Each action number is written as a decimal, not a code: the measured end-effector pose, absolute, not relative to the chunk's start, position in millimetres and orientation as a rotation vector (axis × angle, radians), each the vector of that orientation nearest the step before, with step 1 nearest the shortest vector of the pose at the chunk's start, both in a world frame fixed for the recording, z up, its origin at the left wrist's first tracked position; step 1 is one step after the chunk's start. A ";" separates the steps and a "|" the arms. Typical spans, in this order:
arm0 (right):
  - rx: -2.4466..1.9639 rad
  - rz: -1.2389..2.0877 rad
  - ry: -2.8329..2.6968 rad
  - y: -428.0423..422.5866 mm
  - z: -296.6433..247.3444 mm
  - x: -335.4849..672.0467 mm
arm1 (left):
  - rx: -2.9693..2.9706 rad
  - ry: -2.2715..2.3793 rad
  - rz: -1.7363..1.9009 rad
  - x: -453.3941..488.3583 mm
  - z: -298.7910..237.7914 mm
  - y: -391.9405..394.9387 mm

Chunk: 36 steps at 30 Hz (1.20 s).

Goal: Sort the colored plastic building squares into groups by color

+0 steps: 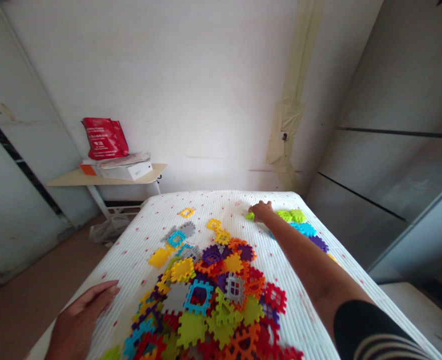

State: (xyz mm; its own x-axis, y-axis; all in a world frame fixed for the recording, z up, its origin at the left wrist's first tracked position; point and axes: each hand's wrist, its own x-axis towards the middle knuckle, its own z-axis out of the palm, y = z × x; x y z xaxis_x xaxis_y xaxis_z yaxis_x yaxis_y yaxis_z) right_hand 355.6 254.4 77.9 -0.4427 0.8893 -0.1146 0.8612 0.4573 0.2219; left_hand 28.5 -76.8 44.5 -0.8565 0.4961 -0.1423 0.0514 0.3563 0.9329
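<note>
My right hand [261, 211] reaches to the far part of the bed, its fingers closed on a lime-green interlocking plastic tile [250, 216] that they partly cover. Just right of it lie other green tiles [298, 215], then blue tiles [304, 229] and purple tiles [319, 243], partly behind my forearm. My left hand [80, 315] hovers or rests at the near left, fingers stretched out and holding nothing. Between my arms spreads a mixed heap of toothed tiles [191, 327] in several colours, some solid and some with window cutouts.
The tiles lie on a white ribbed bed cover [131, 255] with small red marks. Back left, a small table [67, 178] carries a red bag [103, 138] and a white box [131, 171]. A wall stands behind the bed, and a grey cabinet [386, 165] on the right.
</note>
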 end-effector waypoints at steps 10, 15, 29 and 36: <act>1.479 0.206 2.486 258.7 69.4 357.1 | 0.458 2.223 1.548 27.0 38.9 -75.3; 1.427 0.185 2.517 259.7 67.6 358.3 | 0.616 2.170 1.622 21.4 24.3 -78.7; 1.242 0.507 2.834 223.3 85.6 358.7 | 1.270 2.176 1.031 48.9 27.0 -39.0; 0.854 0.480 3.250 130.0 80.5 380.8 | 1.352 2.298 0.705 58.0 29.3 -1.4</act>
